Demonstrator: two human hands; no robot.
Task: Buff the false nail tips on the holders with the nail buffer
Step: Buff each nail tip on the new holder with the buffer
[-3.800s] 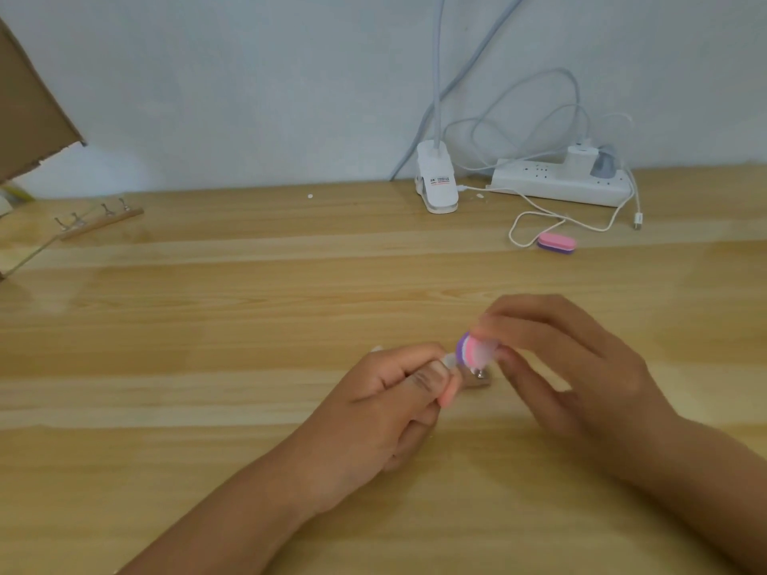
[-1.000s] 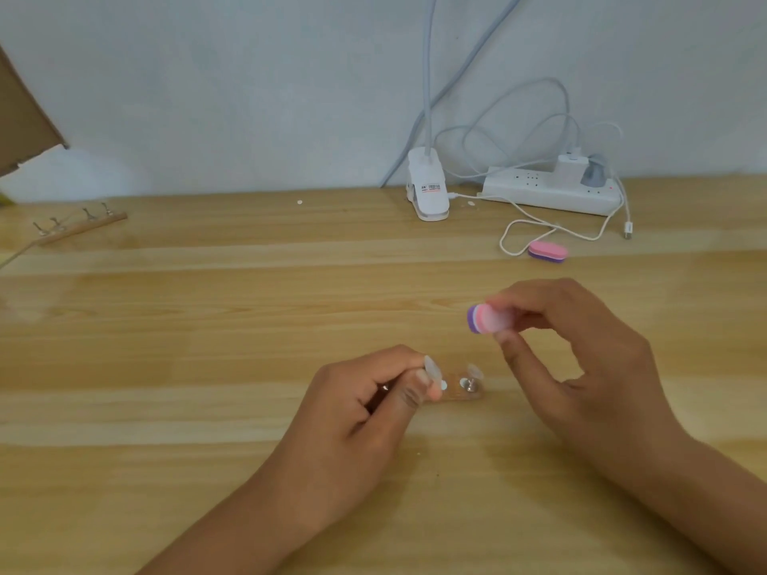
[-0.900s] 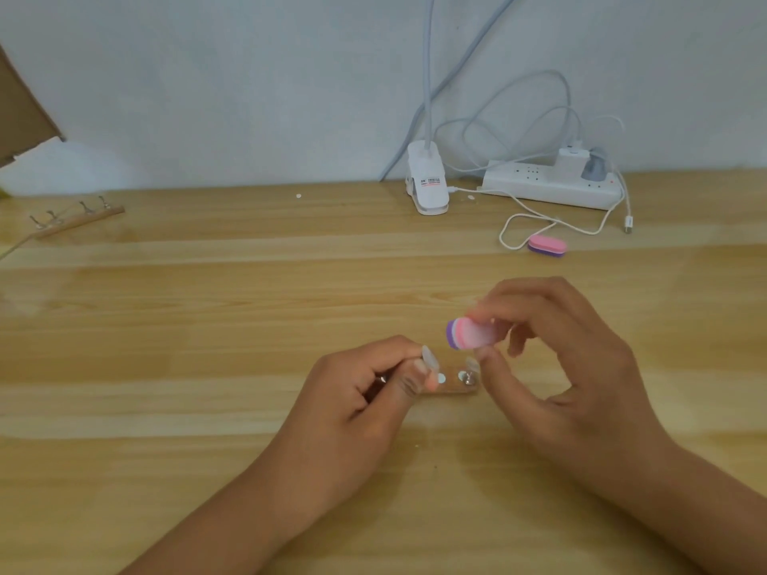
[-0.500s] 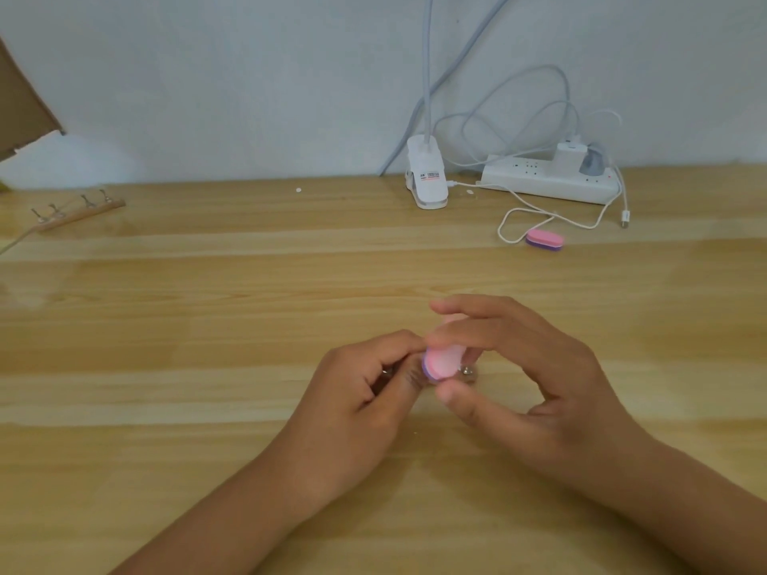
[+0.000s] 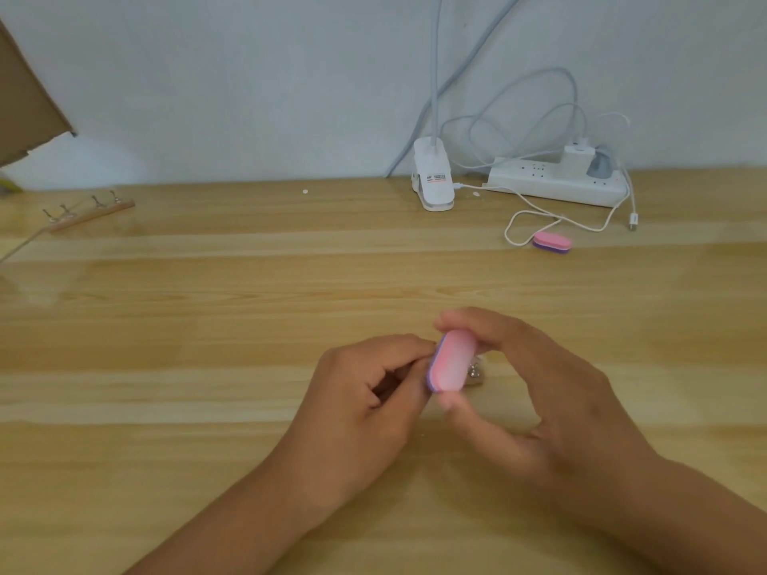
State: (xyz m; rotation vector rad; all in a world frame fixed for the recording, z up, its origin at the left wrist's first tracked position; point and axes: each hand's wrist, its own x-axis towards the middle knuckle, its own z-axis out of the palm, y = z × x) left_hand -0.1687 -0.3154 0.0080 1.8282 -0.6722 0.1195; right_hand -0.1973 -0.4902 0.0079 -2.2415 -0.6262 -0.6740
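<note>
The left hand is curled, thumb and forefinger pressed together, probably pinching a holder by its stem; the buffer hides that and the tip. The right hand pinches the buffer by its ends, thumb below and fingers above. Just behind it a second holder stands on the table. The tip looks light, thin and springy: steady the stem and stroke gently. The buffer is likely soft foam. Far back lie a spare buffer and a power strip.
</note>
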